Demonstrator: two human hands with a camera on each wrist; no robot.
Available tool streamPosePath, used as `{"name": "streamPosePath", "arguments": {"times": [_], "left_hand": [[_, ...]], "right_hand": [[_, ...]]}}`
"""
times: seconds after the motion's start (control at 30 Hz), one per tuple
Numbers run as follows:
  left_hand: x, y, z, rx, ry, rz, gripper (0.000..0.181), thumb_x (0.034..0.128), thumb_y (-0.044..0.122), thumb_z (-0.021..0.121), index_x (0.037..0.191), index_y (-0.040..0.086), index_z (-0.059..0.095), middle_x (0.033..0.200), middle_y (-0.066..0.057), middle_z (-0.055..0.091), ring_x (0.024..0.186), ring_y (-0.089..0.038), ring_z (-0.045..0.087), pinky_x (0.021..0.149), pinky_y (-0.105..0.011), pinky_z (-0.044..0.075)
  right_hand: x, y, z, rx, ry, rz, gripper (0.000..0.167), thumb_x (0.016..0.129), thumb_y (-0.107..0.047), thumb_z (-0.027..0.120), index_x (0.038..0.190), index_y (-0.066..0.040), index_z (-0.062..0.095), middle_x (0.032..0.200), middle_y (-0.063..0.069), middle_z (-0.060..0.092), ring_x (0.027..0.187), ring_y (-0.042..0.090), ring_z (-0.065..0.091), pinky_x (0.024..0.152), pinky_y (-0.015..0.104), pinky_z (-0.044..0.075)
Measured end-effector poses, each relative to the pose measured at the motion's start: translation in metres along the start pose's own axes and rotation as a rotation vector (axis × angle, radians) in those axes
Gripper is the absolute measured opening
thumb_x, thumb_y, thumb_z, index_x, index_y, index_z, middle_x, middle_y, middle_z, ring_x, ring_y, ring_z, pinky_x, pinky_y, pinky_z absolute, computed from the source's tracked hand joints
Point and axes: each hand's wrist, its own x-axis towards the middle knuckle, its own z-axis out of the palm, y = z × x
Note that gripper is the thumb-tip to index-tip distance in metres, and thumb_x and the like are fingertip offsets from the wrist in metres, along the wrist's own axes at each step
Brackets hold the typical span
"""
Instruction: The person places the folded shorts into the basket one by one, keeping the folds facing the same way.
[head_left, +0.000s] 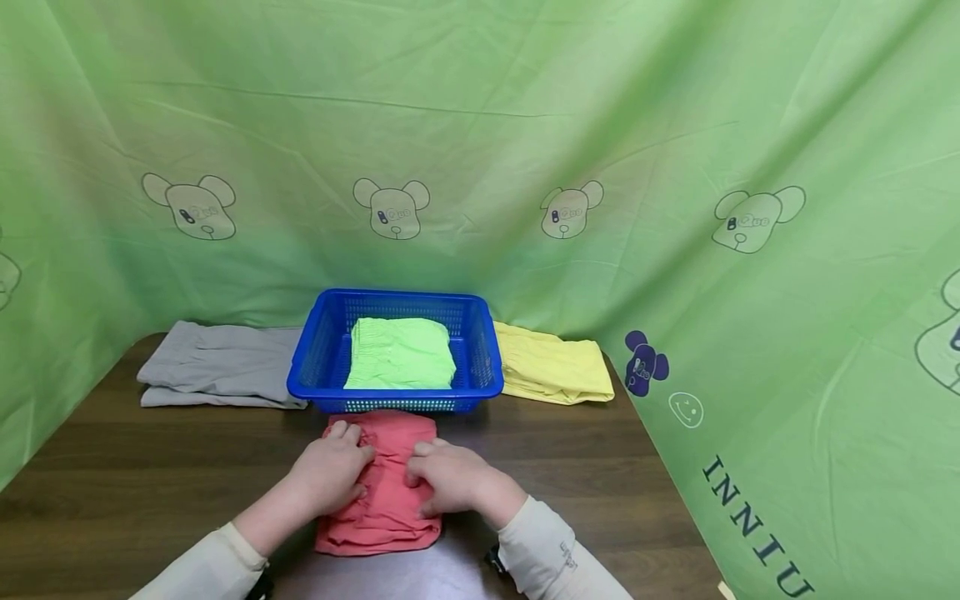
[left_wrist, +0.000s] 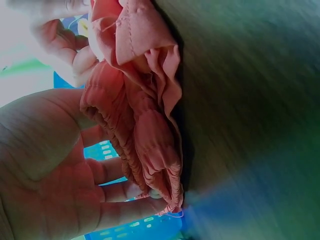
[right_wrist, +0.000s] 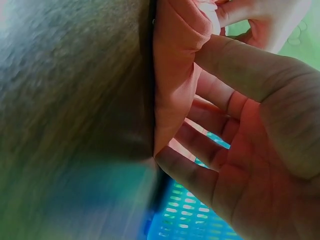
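A folded red cloth (head_left: 390,500) lies on the table in front of the basket. On its left side rests my left hand (head_left: 330,468); in the left wrist view the fingers of that hand (left_wrist: 55,170) reach, mostly straight, along the gathered, elastic-looking edge (left_wrist: 150,135). My right hand (head_left: 453,477) touches the cloth's right side, fingers slightly bent. In the right wrist view, thumb and fingertips of that hand (right_wrist: 250,130) meet the smooth edge of the red cloth (right_wrist: 172,95).
Behind the red cloth stands a blue basket (head_left: 300,375) holding a folded bright green cloth (head_left: 401,354). Folded grey cloth (head_left: 225,362) lies to its left, yellow cloth (head_left: 555,367) to its right. A green printed curtain (head_left: 480,150) hangs behind the wooden table (head_left: 585,483).
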Motion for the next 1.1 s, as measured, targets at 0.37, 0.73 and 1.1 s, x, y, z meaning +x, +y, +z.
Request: {"name": "streamPosePath", "arguments": {"times": [0.37,0.73,1.1], "left_hand": [[0.011,0.014,0.0,0.021,-0.02,-0.016,0.04,0.0782,0.034,0.087,0.107,0.008,0.076,0.099,-0.014,0.061,0.092,-0.026,0.048,0.065,-0.039,0.052],[0.006,0.001,0.005,-0.202,-0.049,-0.077,0.047,0.0789,0.035,0.088,0.119,0.015,0.075,0.117,-0.009,0.061,0.108,-0.025,0.05,0.079,-0.042,0.057],[-0.005,-0.008,-0.001,-0.366,-0.094,-0.103,0.05,0.0837,0.029,0.085,0.13,0.015,0.071,0.14,-0.01,0.057,0.129,-0.031,0.048,0.098,-0.051,0.054]], "right_hand": [[-0.012,0.008,-0.004,0.026,-0.013,0.037,0.03,0.075,-0.04,0.09,0.095,-0.029,0.07,0.094,-0.015,0.051,0.095,0.005,0.049,0.074,0.016,0.043],[-0.022,0.013,0.004,0.059,0.026,0.033,0.03,0.076,-0.038,0.089,0.096,-0.027,0.069,0.098,-0.015,0.053,0.101,0.005,0.053,0.079,0.016,0.047],[-0.023,0.014,0.009,0.049,0.044,0.032,0.03,0.078,-0.038,0.088,0.098,-0.027,0.07,0.099,-0.015,0.054,0.101,0.005,0.053,0.083,0.017,0.048]]}}
